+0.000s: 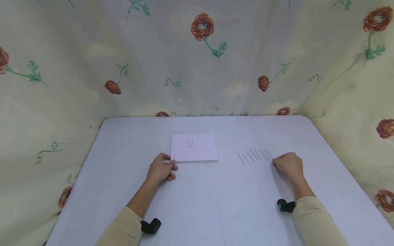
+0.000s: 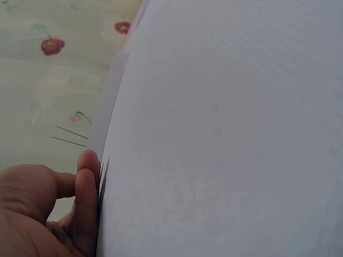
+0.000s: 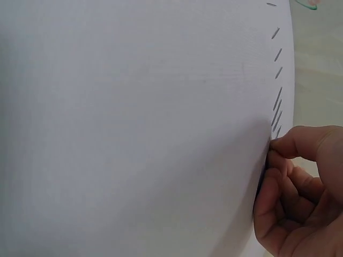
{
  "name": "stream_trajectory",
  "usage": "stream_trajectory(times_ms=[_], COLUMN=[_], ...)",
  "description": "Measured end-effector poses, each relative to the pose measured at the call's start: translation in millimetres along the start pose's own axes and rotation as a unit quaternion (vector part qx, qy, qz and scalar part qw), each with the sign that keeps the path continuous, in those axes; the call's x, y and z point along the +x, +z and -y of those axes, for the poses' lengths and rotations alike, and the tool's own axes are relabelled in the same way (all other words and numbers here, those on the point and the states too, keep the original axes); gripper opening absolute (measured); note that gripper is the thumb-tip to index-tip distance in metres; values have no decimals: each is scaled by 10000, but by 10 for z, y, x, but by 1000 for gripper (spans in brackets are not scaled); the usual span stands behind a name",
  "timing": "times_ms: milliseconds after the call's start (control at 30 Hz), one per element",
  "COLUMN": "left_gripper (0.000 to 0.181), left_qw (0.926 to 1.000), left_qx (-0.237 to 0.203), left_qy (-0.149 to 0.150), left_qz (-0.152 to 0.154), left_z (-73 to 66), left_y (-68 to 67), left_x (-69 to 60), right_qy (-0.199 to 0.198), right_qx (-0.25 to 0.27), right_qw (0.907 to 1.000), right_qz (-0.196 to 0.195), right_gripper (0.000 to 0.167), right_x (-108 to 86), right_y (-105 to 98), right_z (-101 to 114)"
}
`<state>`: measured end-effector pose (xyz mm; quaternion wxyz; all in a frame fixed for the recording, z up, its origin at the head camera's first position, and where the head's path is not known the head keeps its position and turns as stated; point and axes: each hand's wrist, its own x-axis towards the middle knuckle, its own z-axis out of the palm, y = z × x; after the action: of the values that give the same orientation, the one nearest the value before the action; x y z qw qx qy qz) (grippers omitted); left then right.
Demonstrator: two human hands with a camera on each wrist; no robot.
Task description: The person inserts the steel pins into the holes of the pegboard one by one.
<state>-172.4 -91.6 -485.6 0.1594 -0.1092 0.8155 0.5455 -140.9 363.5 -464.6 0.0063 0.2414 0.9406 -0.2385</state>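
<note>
A white board with rows of small holes (image 1: 197, 155) lies near the table's middle. Two thin metal pins (image 1: 188, 143) stand in it; the left wrist view shows these upright pins (image 2: 69, 141) beyond the board's edge (image 2: 109, 101). My left hand (image 1: 160, 169) holds the board's near left corner, thumb at the front edge. To the right, several thin metal pins (image 1: 253, 155) lie in a slanted row. My right hand (image 1: 288, 164) is at the row's right end, thumb and fingertips (image 3: 276, 147) together at the near end of the last pin, which they seem to pinch.
The white tabletop (image 1: 197, 205) carries the board and the pins. Cloth with printed flowers (image 1: 172, 68) hangs behind and along both sides of the table. A dark wrist camera (image 1: 150, 226) sits at the left cuff, another wrist camera (image 1: 286, 206) at the right.
</note>
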Motion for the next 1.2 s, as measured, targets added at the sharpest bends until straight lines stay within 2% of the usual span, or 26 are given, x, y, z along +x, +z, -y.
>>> stream_trajectory(times_ms=[200, 433, 600, 933, 1100, 1200], left_gripper=[32, 32, 33, 31, 31, 31], left_qw=[10000, 10000, 10000, 10000, 10000, 10000], left_qx=[1, -16, 5, -43, -59, -52], left_qy=[-1, 26, 10, -11, -10, 19], left_qz=[6, -14, -14, 9, 56, 79], left_z=[6, 21, -6, -22, -23, -18], left_y=[-1, 11, 9, -14, -13, -19], left_x=[13, 3, -11, -23, -28, -24], right_qy=[-150, -216, -303, -478, -447, -481], right_qx=[-108, -460, -658, -511, -589, -653], right_qw=[9998, 9969, 9944, 9948, 9946, 9951], right_qz=[118, 604, 765, 738, 727, 573], right_gripper=[32, 43, 46, 38, 42, 43], right_x=[-12, 20, 48, 76, 68, 72], right_y=[-8, -36, -42, -20, -4, 11], right_z=[65, 105, 99, 38, 17, 18])
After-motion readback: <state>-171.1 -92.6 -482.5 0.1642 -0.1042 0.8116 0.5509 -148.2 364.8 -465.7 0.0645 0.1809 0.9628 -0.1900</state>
